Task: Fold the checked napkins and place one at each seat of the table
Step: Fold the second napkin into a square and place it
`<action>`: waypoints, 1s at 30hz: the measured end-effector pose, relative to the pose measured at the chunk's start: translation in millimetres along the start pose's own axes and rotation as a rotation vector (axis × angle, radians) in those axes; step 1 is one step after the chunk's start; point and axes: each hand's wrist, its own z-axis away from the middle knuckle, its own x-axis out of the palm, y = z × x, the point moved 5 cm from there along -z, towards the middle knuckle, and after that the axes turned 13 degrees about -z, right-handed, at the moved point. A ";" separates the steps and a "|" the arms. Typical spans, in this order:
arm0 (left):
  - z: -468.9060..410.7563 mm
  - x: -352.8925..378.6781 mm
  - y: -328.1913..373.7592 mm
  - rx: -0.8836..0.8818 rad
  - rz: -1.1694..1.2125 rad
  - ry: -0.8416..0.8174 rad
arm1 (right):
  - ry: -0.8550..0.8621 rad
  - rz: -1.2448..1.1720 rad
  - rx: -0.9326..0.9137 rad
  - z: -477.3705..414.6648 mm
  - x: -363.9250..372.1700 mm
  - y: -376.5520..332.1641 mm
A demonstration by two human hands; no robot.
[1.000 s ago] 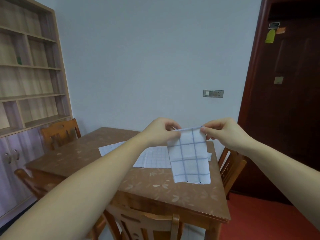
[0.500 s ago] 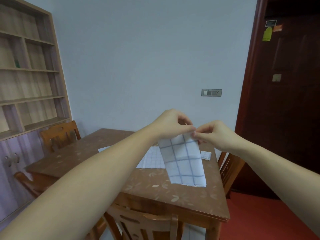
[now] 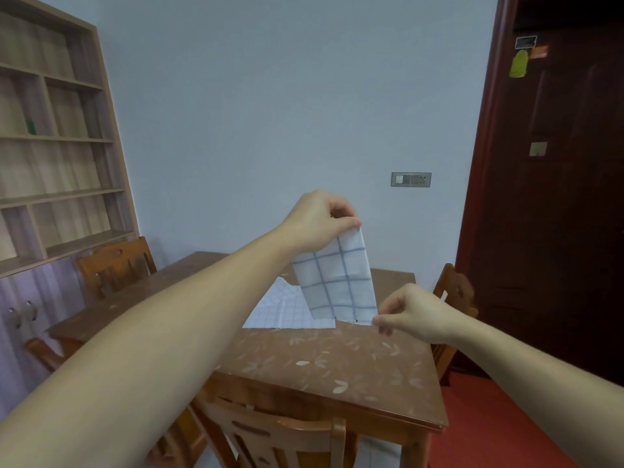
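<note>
A white napkin with blue checks (image 3: 337, 278), folded into a narrow strip, hangs in the air above the brown table (image 3: 337, 363). My left hand (image 3: 317, 221) pinches its top edge. My right hand (image 3: 410, 314) pinches its bottom right corner. More checked napkins (image 3: 280, 309) lie flat on the table behind it, partly hidden by the strip and my left forearm.
Wooden chairs stand at the near side (image 3: 270, 434), the left side (image 3: 114, 265) and the right side (image 3: 452, 292) of the table. A wooden shelf unit (image 3: 50, 146) fills the left wall. A dark door (image 3: 553, 197) is at the right, above a red floor.
Both hands held the napkin's top edge together. Now my right hand has dropped to the bottom corner and my left hand has lifted the top edge higher.
</note>
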 end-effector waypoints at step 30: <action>37.2 67.8 -42.3 -0.323 0.674 -0.304 | 0.202 -0.647 0.065 -10.5 -65.6 -12.0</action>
